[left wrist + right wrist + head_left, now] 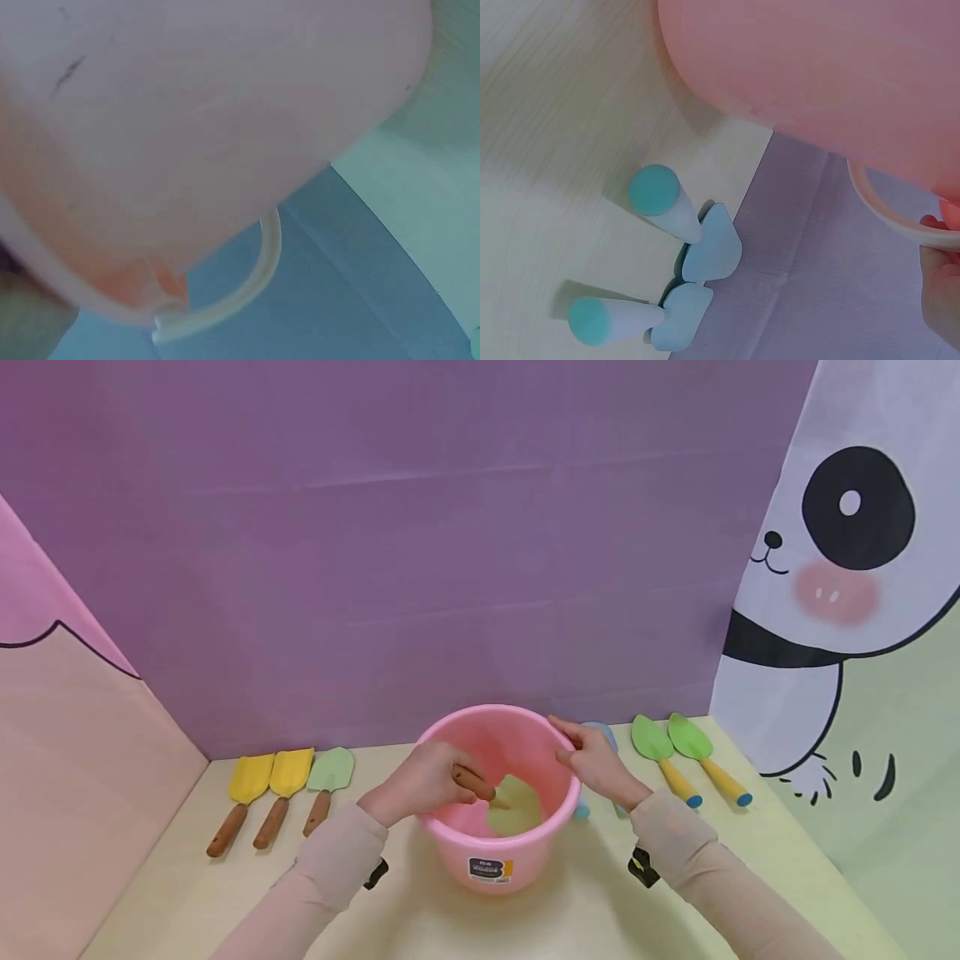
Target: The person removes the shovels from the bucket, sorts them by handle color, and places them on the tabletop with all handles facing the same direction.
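A pink bucket (487, 860) stands upright on the table, a label on its front. My left hand (423, 781) reaches over its left rim and grips the brown handle (472, 782) of a small shovel. The shovel's pale green blade (517, 810) is down inside the bucket. My right hand (600, 764) holds the bucket's right rim, thumb toward the inside. In the right wrist view, the fingers of my right hand (939, 289) are beside the bucket's pale carrying handle (885, 214). In the left wrist view, the bucket wall (225, 120) hides most of my left hand (34, 319).
Two yellow shovels (251, 777) and a pale green shovel (330, 770) lie to the left. Two light blue shovels (712, 244) lie just right of the bucket, then two green trowels (652, 739) with yellow handles. A purple backdrop (450, 568) rises behind the table.
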### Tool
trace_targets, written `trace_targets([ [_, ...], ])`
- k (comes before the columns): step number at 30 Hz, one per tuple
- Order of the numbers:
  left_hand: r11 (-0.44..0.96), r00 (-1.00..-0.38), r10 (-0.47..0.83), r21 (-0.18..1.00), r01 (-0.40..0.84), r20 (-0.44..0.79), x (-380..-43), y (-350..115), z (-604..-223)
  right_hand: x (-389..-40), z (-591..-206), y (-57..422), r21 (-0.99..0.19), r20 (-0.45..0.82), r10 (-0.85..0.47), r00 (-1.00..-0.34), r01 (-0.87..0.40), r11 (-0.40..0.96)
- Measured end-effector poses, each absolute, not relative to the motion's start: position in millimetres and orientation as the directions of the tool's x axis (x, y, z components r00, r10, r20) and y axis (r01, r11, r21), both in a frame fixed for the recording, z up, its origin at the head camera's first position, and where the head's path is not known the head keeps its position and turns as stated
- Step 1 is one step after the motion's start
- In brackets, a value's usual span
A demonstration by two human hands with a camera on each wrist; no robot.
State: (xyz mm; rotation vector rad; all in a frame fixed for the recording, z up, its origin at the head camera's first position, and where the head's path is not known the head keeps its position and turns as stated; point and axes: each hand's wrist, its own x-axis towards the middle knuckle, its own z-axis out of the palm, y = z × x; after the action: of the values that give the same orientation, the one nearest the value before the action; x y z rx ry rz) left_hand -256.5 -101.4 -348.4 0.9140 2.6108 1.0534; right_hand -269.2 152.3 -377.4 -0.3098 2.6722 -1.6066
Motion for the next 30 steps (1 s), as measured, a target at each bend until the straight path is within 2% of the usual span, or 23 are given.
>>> trace_targets([
  [4,0.562,-0.842,0.521,0.684,0.464,0.143,-246.8,-113.3,-346.9,-268.2,-377.8,153.1,-0.875,0.093,-0.179,-0.98,-0.166,0.455],
  [8,0.532,-0.859,0.468,0.71,0.461,0.207,-238.2,-124.1,-347.5,-267.2,-377.6,153.9,-0.876,0.085,-0.183,-0.979,-0.161,0.454],
  [17,0.475,-0.888,0.347,0.76,0.443,0.301,-221.8,-147.4,-355.0,-268.5,-378.1,150.8,-0.884,0.08,-0.192,-0.978,-0.158,0.44],
  [23,0.391,-0.931,0.206,0.846,0.362,0.302,-213.8,-162.6,-362.3,-268.1,-377.3,151.2,-0.876,0.076,-0.182,-0.98,-0.153,0.457],
  [30,0.326,-0.874,0.101,0.814,0.48,0.475,-207.8,-176.1,-368.2,-268.1,-374.4,151.3,-0.866,0.083,-0.194,-0.978,-0.167,0.472],
])
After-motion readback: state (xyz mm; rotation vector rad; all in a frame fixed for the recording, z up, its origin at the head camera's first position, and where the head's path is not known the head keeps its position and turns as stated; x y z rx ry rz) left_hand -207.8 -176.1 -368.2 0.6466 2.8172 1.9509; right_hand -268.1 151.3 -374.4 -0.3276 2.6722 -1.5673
